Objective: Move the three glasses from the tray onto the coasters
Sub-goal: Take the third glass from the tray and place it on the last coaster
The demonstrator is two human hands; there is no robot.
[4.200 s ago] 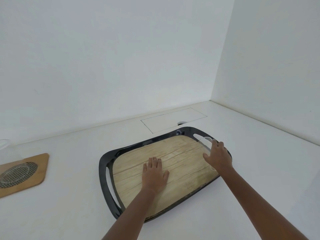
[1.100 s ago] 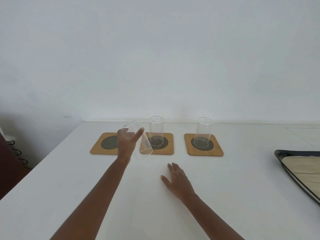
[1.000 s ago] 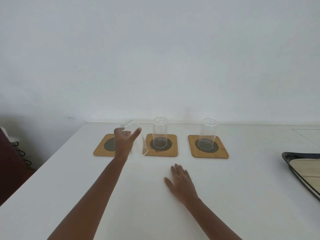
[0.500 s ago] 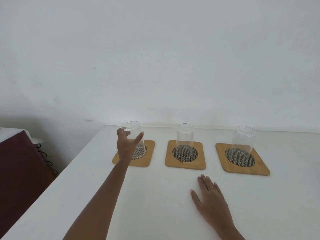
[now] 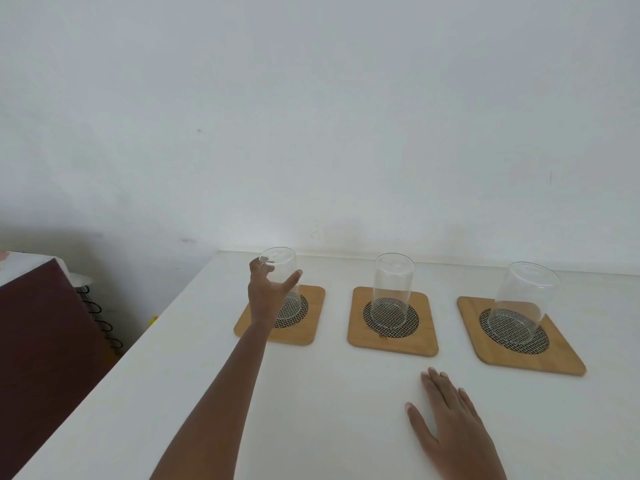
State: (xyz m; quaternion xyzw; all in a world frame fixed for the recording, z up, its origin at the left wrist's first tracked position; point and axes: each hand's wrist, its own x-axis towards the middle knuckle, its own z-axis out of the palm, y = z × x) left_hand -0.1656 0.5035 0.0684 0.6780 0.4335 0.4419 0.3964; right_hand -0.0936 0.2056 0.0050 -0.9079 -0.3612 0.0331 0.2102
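Clear glass, three tall tumblers of it, stood upside down in a row on a white counter (image 5: 311, 410), each over its own square bamboo coaster with a round black mesh centre. The left hand (image 5: 268, 299) reached forward to the leftmost clear tumbler (image 5: 282, 282), thumb on the near right side and fingers (image 5: 259, 263) curled round the far left near the closed top. That grip was closed on the tumbler, high on its wall, probably so the open rim could be lowered squarely. The rim appeared to sit on or just above the mesh of the leftmost coaster (image 5: 304, 327); whether it was fully set down could not be told.

The middle clear tumbler (image 5: 393, 289) stood upright and centred on the middle coaster (image 5: 391, 344). The right clear tumbler (image 5: 519, 303) stood on the right coaster (image 5: 554, 362); it looked tilted, most likely from the wide lens. Nothing touched either one.

The right hand (image 5: 450, 427) lay flat on the counter, palm down, fingers spread and holding nothing, near the front of the middle coaster, seemingly as a brace while the other arm stretched out.

Judging by the layout, the task was nearly finished, with only the release of the last tumbler left. The tray was out of view. A dark red cabinet (image 5: 41, 341) stood beside the counter on the left.
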